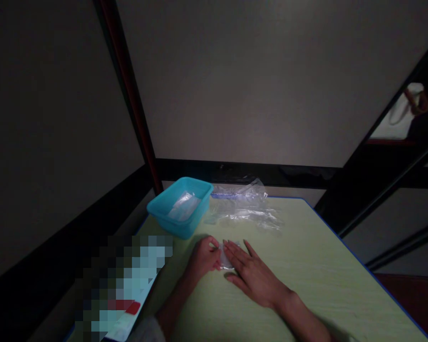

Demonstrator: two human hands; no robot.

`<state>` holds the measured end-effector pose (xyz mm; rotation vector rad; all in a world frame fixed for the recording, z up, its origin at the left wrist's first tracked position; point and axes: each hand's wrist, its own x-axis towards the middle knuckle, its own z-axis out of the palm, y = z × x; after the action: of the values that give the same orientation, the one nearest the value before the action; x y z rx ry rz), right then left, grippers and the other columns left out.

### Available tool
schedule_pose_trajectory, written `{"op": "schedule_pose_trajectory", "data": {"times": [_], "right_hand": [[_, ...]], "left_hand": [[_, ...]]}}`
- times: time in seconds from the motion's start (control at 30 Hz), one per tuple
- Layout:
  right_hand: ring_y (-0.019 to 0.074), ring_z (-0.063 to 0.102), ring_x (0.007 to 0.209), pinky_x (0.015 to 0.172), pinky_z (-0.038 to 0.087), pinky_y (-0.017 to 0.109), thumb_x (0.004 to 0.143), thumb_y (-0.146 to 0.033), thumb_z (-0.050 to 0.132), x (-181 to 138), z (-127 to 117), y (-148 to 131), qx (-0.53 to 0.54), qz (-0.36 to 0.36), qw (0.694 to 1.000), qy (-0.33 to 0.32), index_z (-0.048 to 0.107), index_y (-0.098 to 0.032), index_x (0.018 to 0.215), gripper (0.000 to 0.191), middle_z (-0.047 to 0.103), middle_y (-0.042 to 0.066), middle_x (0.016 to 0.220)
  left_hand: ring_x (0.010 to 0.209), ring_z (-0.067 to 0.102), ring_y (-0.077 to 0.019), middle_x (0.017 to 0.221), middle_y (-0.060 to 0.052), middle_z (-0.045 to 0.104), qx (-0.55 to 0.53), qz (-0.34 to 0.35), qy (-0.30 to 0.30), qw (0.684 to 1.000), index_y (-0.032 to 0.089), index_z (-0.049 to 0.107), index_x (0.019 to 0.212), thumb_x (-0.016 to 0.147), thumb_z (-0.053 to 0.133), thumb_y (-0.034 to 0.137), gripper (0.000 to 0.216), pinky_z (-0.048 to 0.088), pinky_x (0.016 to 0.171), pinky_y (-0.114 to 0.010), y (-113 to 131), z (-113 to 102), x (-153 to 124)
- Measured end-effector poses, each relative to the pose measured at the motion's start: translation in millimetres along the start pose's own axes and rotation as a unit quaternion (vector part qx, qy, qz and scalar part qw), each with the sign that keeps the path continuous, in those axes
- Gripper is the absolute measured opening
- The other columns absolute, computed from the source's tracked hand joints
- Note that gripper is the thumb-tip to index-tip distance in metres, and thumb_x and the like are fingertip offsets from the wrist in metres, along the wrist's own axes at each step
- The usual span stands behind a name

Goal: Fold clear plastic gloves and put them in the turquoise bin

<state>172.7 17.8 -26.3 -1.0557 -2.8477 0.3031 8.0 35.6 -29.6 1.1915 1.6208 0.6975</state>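
On the pale green table (pixel 306 266) lies a small clear plastic bag (pixel 225 259) between my two hands. My left hand (pixel 204 259) is curled, its fingertips pinching the bag's left edge. My right hand (pixel 248 273) lies flat with its fingers stretched out, pressing down on the bag's right side. Most of the bag is hidden under my fingers.
A teal plastic tub (pixel 180 205) with clear plastic inside stands at the table's back left. A heap of clear plastic bags (pixel 244 206) lies behind my hands. A blurred-out patch (pixel 124 280) covers the left edge. Dark frame bars rise behind and to the right.
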Motion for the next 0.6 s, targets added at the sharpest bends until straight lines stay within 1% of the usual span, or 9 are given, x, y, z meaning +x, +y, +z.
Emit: {"op": "schedule_pose_trajectory", "data": {"times": [0.13, 0.2, 0.27, 0.37, 0.4, 0.43, 0.47, 0.53, 0.6], "right_hand": [[0.0247, 0.018, 0.135, 0.107, 0.017, 0.054, 0.092, -0.046, 0.03, -1, 2, 1, -0.002, -0.008, 1.0, 0.021, 0.023, -0.011, 0.14, 0.06, 0.02, 0.014, 0.146], [0.0253, 0.016, 0.135, 0.106, 0.018, 0.055, 0.091, -0.046, 0.034, -1, 4, 1, -0.008, -0.015, 0.999, 0.041, 0.021, -0.011, 0.141, 0.062, 0.018, 0.014, 0.146], [0.0256, 0.015, 0.135, 0.106, 0.018, 0.055, 0.09, -0.046, 0.036, -2, 6, 2, -0.018, -0.017, 0.998, 0.06, 0.019, -0.01, 0.141, 0.064, 0.018, 0.015, 0.146], [0.026, 0.016, 0.135, 0.106, 0.019, 0.055, 0.09, -0.044, 0.037, -3, 10, 3, -0.031, -0.012, 0.996, 0.088, 0.018, -0.008, 0.141, 0.066, 0.021, 0.017, 0.145], [0.026, 0.017, 0.135, 0.106, 0.019, 0.055, 0.09, -0.042, 0.038, -3, 11, 3, -0.034, -0.011, 0.995, 0.097, 0.018, -0.008, 0.141, 0.065, 0.022, 0.017, 0.145], [0.0258, 0.018, 0.135, 0.106, 0.019, 0.054, 0.09, -0.038, 0.038, -3, 12, 3, -0.039, -0.008, 0.994, 0.103, 0.018, -0.008, 0.141, 0.063, 0.023, 0.017, 0.145], [0.0254, 0.019, 0.135, 0.106, 0.02, 0.054, 0.091, -0.034, 0.037, -4, 13, 3, -0.043, -0.004, 0.993, 0.105, 0.017, -0.008, 0.142, 0.06, 0.023, 0.017, 0.145], [0.0245, 0.02, 0.134, 0.107, 0.02, 0.053, 0.09, -0.025, 0.035, -4, 15, 3, -0.051, 0.008, 0.993, 0.102, 0.018, -0.009, 0.142, 0.057, 0.024, 0.016, 0.144], [0.0245, 0.02, 0.134, 0.107, 0.02, 0.053, 0.089, -0.022, 0.034, -4, 15, 2, -0.057, 0.02, 0.994, 0.094, 0.02, -0.008, 0.141, 0.055, 0.024, 0.016, 0.144]], "left_hand": [[0.034, 0.054, -0.0101, 0.04, 0.009, 0.051, 0.043, 0.026, 0.006, 0.999, 0.017, 0.047, 0.08, 0.077, 0.044, 0.009, 0.009, 0.036, 0.036, -0.015, -1, -2, -1], [0.039, 0.057, -0.0126, 0.043, 0.006, 0.054, 0.075, 0.055, 0.029, 0.995, 0.017, 0.05, 0.084, 0.077, 0.046, 0.011, 0.01, 0.04, 0.04, -0.018, -1, -4, -4], [0.054, 0.063, -0.016, 0.053, 0.002, 0.059, 0.105, 0.087, 0.07, 0.988, 0.017, 0.053, 0.091, 0.078, 0.048, 0.013, 0.015, 0.046, 0.051, -0.023, -1, -4, -11], [0.087, 0.063, -0.0201, 0.081, -0.006, 0.066, 0.163, 0.162, 0.129, 0.965, 0.019, 0.058, 0.095, 0.079, 0.046, 0.014, 0.021, 0.048, 0.077, -0.029, -5, 2, -24], [0.091, 0.062, -0.0209, 0.091, -0.008, 0.066, 0.221, 0.245, 0.145, 0.933, 0.019, 0.06, 0.096, 0.08, 0.043, 0.013, 0.025, 0.048, 0.08, -0.031, -8, 5, -27], [0.097, 0.06, -0.0212, 0.102, -0.009, 0.065, 0.266, 0.312, 0.151, 0.9, 0.019, 0.06, 0.102, 0.08, 0.039, 0.012, 0.031, 0.048, 0.083, -0.033, -11, 9, -30], [0.104, 0.057, -0.0204, 0.113, -0.01, 0.062, 0.3, 0.356, 0.144, 0.873, 0.018, 0.056, 0.113, 0.081, 0.035, 0.011, 0.038, 0.048, 0.088, -0.034, -15, 13, -31], [0.12, 0.047, -0.0211, 0.13, -0.012, 0.05, 0.361, 0.404, 0.125, 0.831, 0.013, 0.046, 0.125, 0.081, 0.033, 0.009, 0.047, 0.043, 0.097, -0.036, -23, 20, -32], [0.127, 0.038, -0.022, 0.137, -0.014, 0.041, 0.409, 0.41, 0.102, 0.809, 0.009, 0.038, 0.131, 0.083, 0.033, 0.011, 0.049, 0.038, 0.102, -0.039, -30, 24, -30]]}}
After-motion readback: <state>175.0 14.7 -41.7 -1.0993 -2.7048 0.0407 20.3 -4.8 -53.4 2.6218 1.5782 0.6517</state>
